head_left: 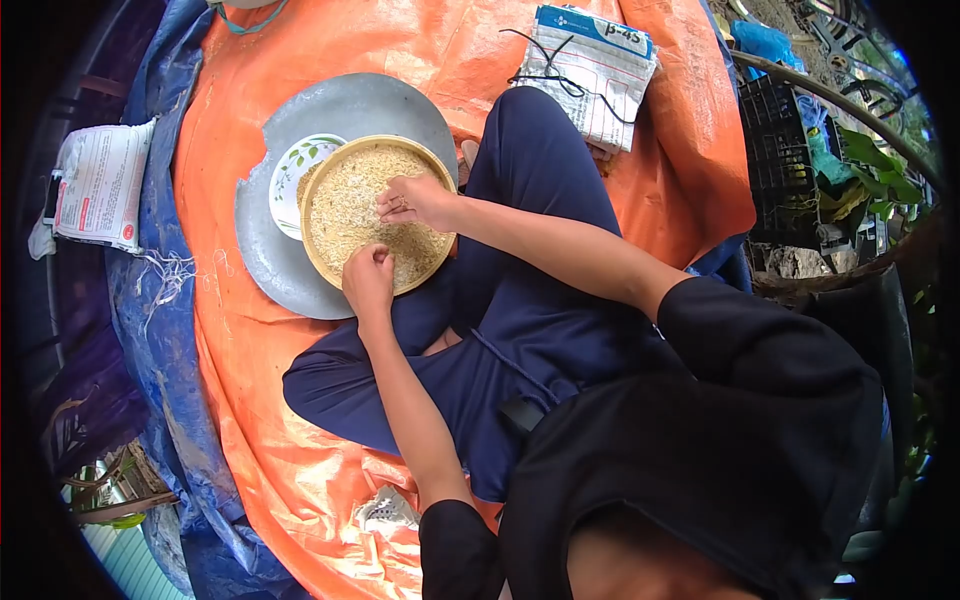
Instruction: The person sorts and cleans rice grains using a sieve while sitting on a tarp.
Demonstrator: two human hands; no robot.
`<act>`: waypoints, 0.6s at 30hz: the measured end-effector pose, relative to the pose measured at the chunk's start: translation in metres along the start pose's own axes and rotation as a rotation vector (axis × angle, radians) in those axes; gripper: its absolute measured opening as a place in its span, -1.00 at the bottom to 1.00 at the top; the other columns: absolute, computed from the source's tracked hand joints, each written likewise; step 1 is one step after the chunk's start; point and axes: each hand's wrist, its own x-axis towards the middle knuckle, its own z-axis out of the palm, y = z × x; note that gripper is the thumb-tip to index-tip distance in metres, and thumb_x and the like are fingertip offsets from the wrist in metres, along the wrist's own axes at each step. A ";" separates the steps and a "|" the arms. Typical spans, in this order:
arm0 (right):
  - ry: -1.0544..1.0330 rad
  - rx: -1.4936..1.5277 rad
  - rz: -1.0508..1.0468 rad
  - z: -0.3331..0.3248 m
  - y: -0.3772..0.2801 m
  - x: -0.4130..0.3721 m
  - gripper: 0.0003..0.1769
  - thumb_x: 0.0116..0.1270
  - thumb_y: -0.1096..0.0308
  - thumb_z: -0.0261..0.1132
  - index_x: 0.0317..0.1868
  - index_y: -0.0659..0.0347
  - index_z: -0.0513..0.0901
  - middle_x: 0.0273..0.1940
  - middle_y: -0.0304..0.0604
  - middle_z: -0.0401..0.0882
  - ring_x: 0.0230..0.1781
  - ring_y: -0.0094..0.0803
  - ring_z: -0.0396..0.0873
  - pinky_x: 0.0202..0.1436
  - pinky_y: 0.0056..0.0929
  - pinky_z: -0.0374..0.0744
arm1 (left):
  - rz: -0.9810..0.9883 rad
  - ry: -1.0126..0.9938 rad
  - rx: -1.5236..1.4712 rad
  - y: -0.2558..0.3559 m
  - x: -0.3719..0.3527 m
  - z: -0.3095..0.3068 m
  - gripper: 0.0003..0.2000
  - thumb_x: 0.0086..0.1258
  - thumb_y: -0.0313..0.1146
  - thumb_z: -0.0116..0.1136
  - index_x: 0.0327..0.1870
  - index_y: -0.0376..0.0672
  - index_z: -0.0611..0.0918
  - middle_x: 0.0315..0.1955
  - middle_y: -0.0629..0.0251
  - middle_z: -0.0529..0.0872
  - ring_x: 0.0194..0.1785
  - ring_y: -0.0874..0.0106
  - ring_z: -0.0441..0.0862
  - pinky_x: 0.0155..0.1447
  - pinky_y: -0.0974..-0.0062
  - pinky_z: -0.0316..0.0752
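Observation:
A round yellow basin (309, 240) full of pale, rice-like grains (352, 190) rests against my crossed legs. My right hand (415, 202) is over the grains, its fingertips pinched together. At the basin's near rim is my left hand (370, 278), with thumb and fingers closed; anything between the fingertips of either hand is too small to make out. Partly covered by the basin, a white plate with green leaves (288, 178) holds some grains along its edge. Both stand over a grey round metal tray (400, 100) with a broken-looking rim.
An orange tarp (300, 50) lies under me, with blue tarp (160, 330) along the left. A folded printed sack (595, 80) with black cord lies at the upper right. A white printed sack (100, 185) is at the left. A black crate (780, 160) stands at the right.

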 end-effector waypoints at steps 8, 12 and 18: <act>-0.050 0.019 -0.013 -0.003 0.006 0.002 -0.66 0.46 0.27 0.09 -0.10 0.48 0.53 -0.18 0.07 0.60 -0.11 -0.20 0.64 0.08 -0.29 0.65 | 0.098 0.061 0.389 0.017 -0.003 0.014 -0.86 0.29 -0.38 0.14 -0.36 -0.19 0.71 -0.44 0.09 0.69 -0.27 0.11 0.70 -0.16 0.16 0.58; -0.038 0.022 -0.019 0.001 0.006 -0.001 -0.67 0.46 0.27 0.11 -0.14 0.46 0.55 -0.20 0.02 0.60 -0.15 -0.23 0.65 0.04 -0.30 0.66 | 0.112 0.021 0.636 0.033 -0.005 0.016 -0.88 0.25 -0.45 0.13 -0.46 -0.12 0.70 -0.43 0.24 0.71 -0.33 0.29 0.72 -0.22 0.31 0.56; -0.053 -0.060 0.023 0.004 0.001 -0.004 -0.67 0.41 0.24 0.15 -0.15 0.42 0.59 -0.22 0.00 0.64 -0.20 -0.27 0.67 0.01 -0.39 0.67 | 0.234 0.119 0.593 0.031 -0.005 0.030 -0.87 0.19 -0.45 0.15 -0.54 -0.15 0.71 -0.52 0.19 0.68 -0.37 0.25 0.71 -0.22 0.32 0.54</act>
